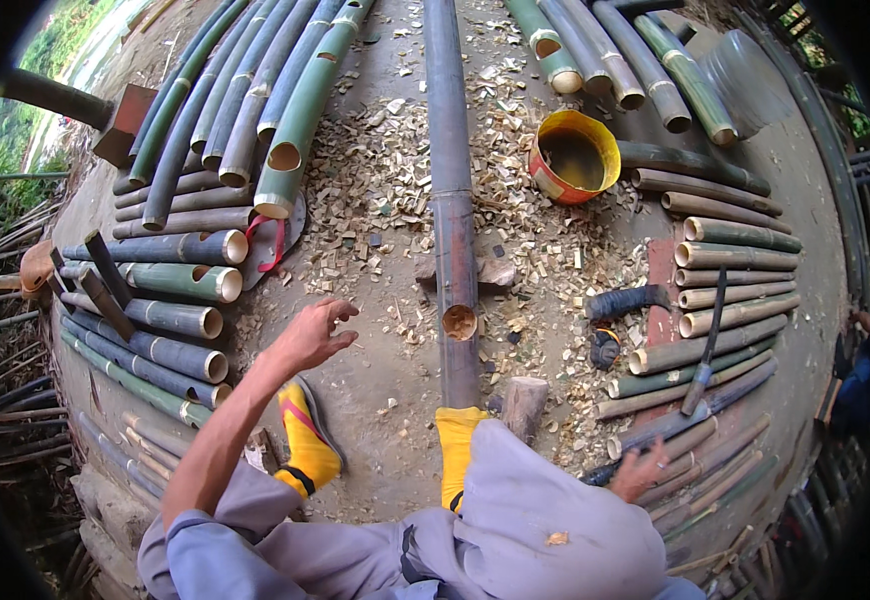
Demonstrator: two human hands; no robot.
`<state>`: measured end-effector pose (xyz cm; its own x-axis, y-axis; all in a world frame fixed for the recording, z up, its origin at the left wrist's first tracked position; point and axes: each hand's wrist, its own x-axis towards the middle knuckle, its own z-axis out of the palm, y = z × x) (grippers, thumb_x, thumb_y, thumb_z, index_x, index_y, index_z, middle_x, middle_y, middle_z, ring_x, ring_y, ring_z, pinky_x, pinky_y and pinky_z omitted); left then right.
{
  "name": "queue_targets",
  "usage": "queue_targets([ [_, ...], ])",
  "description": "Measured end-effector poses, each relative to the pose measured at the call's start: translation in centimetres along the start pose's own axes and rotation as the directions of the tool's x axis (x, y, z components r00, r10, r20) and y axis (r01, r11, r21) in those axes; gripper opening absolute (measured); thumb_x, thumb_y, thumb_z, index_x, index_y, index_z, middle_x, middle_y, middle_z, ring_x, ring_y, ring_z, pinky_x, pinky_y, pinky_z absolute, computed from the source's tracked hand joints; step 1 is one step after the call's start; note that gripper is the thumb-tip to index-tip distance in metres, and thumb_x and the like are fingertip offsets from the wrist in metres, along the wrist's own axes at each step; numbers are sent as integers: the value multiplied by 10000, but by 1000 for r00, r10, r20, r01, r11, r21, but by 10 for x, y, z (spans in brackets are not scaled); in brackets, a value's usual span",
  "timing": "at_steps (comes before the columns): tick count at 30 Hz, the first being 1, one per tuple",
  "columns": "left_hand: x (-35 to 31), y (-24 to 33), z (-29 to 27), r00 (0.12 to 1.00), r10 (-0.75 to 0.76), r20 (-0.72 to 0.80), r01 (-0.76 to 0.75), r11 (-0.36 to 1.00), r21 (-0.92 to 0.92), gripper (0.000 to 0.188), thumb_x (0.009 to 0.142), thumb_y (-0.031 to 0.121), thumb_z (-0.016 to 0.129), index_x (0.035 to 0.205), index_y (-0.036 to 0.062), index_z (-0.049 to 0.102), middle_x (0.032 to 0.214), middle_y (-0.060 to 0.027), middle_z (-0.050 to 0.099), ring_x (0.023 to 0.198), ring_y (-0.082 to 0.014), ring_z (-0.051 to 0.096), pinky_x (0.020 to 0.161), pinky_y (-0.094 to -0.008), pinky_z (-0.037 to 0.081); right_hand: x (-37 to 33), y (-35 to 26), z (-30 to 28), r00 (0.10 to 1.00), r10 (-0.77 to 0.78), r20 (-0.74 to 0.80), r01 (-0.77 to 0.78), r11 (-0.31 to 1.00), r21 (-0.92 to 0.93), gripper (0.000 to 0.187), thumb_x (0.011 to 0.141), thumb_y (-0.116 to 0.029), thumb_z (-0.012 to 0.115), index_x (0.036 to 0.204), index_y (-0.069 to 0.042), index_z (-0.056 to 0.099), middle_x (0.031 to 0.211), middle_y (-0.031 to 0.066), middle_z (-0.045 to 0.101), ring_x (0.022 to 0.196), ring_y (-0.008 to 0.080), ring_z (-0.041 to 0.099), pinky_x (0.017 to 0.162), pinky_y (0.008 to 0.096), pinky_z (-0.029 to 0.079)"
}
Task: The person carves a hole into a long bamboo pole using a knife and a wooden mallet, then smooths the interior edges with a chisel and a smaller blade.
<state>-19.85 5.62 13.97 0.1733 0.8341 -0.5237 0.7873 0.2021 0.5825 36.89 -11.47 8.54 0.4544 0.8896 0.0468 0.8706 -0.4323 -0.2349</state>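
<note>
A long dark bamboo pole (450, 150) runs away from me along the ground, with a round hole (460, 322) cut near its close end. My yellow-covered right foot (458, 440) is at that end. To the left of the pole, my left hand (317, 335) hangs in the air, fingers apart and slightly bent, holding nothing. My right hand (640, 472) is low on the right, beside my knee, somewhat blurred, with its fingers apart. Close to it are a dark wrapped handle (600, 475) and a long-bladed knife (700, 385) lying across the bamboo pieces.
Wood chips (385, 180) cover the ground around the pole, which crosses a wooden block (495, 273). Cut green bamboo tubes (300, 110) lie at left; more bamboo lengths (735, 280) are stacked right. A yellow bucket (575, 157) holds murky liquid. A wood stump (525, 405) stands near my right foot.
</note>
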Motion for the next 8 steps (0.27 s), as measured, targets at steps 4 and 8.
queue_targets([
  [4, -2, 3, -16, 995, 90, 35, -95, 982, 162, 367, 813, 198, 673, 1128, 28, 594, 1020, -161, 611, 837, -297, 617, 758, -396, 507, -35, -70, 27, 902, -82, 423, -85, 928, 362, 422, 786, -19, 577, 1207, -5, 559, 1038, 175, 599, 954, 307, 574, 806, 381, 466],
  [8, -13, 2, -28, 988, 143, 54, -150, 975, 161, 349, 819, 200, 662, 1114, 27, 590, 1022, -171, 612, 877, -314, 619, 786, -414, 501, -86, -45, 60, 668, -222, 710, -143, 898, 416, 406, 781, -62, 645, 1184, -82, 598, 942, 140, 638, 873, 256, 616, 757, 326, 498],
])
